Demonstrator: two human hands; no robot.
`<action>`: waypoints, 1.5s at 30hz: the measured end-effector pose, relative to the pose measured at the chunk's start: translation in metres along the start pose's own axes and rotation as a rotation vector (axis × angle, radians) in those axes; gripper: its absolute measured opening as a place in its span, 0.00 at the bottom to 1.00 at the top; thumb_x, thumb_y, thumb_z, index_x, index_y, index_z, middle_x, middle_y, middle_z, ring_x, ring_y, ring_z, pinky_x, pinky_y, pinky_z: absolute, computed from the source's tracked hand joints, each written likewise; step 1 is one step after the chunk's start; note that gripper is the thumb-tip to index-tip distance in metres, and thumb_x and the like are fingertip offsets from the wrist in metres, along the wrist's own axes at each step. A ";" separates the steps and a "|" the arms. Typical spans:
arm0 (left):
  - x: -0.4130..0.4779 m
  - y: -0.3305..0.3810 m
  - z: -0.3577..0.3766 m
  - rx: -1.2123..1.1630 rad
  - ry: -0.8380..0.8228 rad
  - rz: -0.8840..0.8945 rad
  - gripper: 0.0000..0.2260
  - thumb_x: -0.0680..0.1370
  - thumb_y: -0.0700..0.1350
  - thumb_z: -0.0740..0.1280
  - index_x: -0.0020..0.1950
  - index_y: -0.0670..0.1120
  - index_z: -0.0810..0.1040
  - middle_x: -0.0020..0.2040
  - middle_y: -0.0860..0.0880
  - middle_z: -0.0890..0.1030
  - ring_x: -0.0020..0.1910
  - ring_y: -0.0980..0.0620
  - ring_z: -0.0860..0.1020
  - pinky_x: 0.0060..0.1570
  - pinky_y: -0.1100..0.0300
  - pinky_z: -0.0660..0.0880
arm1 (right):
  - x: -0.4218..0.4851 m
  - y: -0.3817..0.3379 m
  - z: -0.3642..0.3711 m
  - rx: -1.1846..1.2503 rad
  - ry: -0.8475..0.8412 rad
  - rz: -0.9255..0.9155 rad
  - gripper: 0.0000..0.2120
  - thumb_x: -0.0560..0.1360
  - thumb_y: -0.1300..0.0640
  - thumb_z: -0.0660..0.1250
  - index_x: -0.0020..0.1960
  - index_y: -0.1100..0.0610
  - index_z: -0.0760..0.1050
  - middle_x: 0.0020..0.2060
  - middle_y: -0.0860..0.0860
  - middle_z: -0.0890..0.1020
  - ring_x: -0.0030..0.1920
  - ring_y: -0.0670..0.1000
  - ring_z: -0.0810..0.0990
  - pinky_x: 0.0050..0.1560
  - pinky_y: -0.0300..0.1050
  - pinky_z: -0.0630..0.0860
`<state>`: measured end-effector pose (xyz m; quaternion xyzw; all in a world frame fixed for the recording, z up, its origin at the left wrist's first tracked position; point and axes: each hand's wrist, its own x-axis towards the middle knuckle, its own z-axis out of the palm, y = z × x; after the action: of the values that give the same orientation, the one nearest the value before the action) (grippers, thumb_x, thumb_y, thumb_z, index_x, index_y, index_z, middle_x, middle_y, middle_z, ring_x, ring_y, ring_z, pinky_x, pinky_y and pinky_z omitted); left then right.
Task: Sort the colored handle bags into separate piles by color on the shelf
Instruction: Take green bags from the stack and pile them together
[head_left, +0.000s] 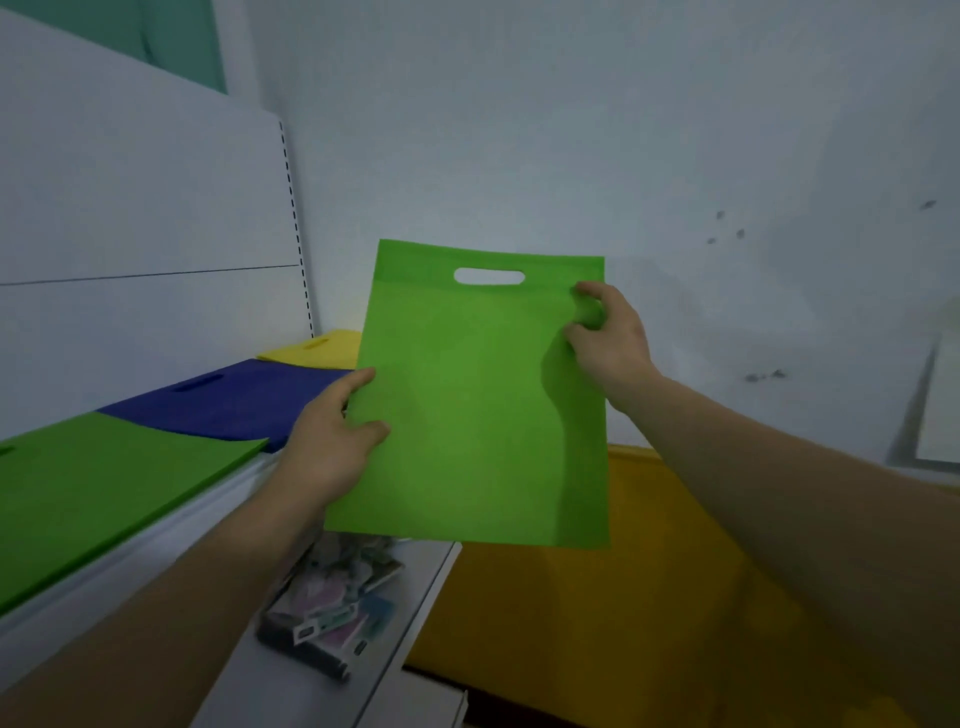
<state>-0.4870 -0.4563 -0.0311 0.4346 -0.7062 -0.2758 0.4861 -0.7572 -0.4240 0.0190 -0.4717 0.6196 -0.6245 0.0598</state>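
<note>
Forearms nearest, head view. Left hand (332, 441) pinches green bag (478, 405) at left edge; right hand (608, 332) pinches upper right edge near handle slot. Bag held upright in air, just right of shelf (182, 525), touching no pile. On shelf I see green pile (104, 483) nearest, blue pile (228, 400) behind, yellow pile (317, 349) farthest back. I judge three colours started; this bag not yet on green pile. Unsorted remainder: cannot tell.

Two green bags (467, 415) (104, 493) (flat), one blue bag (223, 400), one yellow bag (317, 348)
</note>
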 end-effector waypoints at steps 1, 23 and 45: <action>0.006 -0.005 -0.004 0.007 0.017 -0.012 0.26 0.74 0.35 0.69 0.70 0.49 0.69 0.60 0.48 0.76 0.49 0.53 0.76 0.38 0.71 0.69 | 0.007 0.002 0.013 0.009 -0.019 -0.008 0.22 0.75 0.64 0.63 0.66 0.46 0.70 0.46 0.47 0.74 0.34 0.48 0.76 0.35 0.41 0.76; 0.009 -0.034 -0.124 0.456 0.709 -0.429 0.27 0.73 0.35 0.69 0.71 0.47 0.70 0.63 0.44 0.75 0.49 0.46 0.77 0.53 0.55 0.75 | 0.059 -0.055 0.335 0.415 -0.775 -0.274 0.24 0.72 0.64 0.64 0.66 0.51 0.70 0.52 0.49 0.75 0.46 0.52 0.78 0.45 0.42 0.76; -0.098 -0.034 -0.191 0.772 0.288 -0.773 0.38 0.64 0.67 0.70 0.71 0.55 0.67 0.72 0.52 0.67 0.67 0.56 0.67 0.62 0.66 0.60 | -0.068 -0.107 0.430 -0.277 -1.241 -0.790 0.31 0.76 0.56 0.64 0.75 0.53 0.56 0.67 0.59 0.62 0.62 0.60 0.70 0.55 0.47 0.72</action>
<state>-0.2838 -0.3795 -0.0312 0.8413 -0.4717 -0.0934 0.2469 -0.3800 -0.6641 -0.0182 -0.9280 0.3295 -0.1347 0.1097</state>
